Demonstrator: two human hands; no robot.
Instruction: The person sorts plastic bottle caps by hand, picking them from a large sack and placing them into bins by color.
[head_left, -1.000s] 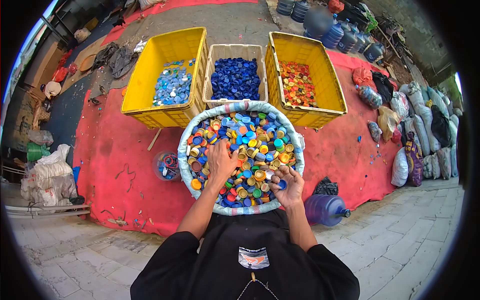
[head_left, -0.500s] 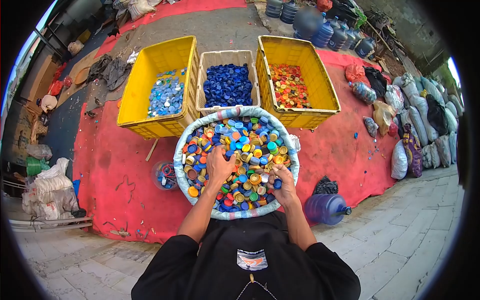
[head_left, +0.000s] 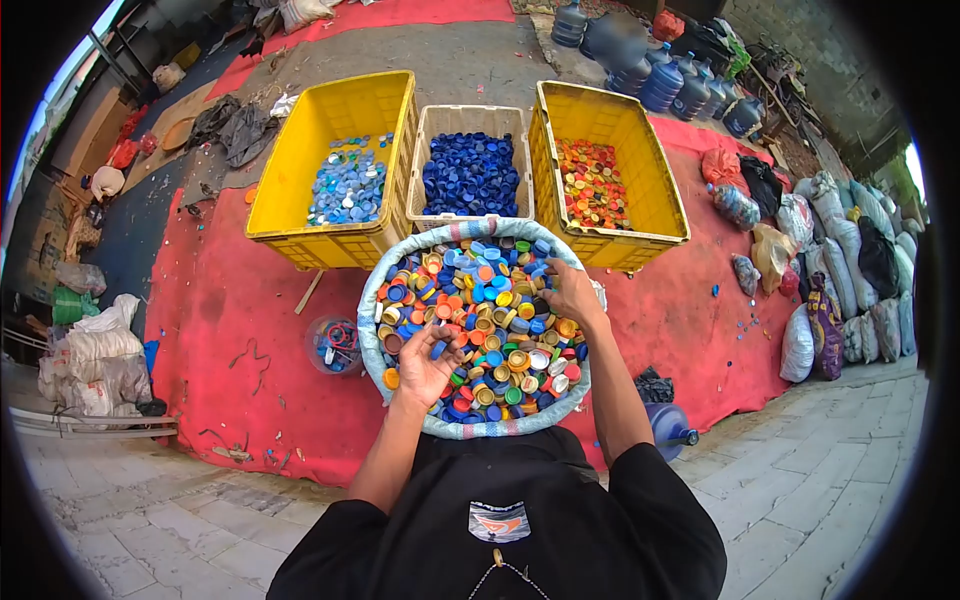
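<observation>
A round sack with a rolled pale rim (head_left: 372, 335) stands in front of me, full of mixed-colour plastic bottle caps (head_left: 490, 320). Over its near left part, my left hand (head_left: 428, 368) is turned partly palm-up, its fingers curled around a dark blue bottle cap (head_left: 439, 348). At the sack's right side my right hand (head_left: 572, 293) reaches over the caps, thumb and fingers apart; no held cap shows there. Beyond the sack are a yellow crate of light blue caps (head_left: 348, 185), a whitish crate of dark blue caps (head_left: 470, 175) and a yellow crate of orange-red caps (head_left: 592, 185).
A clear round container (head_left: 335, 345) sits left of the sack on red sheeting (head_left: 230, 340). To the right lies a large water bottle (head_left: 668, 428) beside a black bag (head_left: 655, 386). Filled sacks (head_left: 850, 250) line the far right; several water jugs (head_left: 665, 85) stand behind.
My right hand has moved forward from the near right of the sack; the blue cap seen in it no longer shows. My left hand has drawn back and turned. The view has shifted slightly.
</observation>
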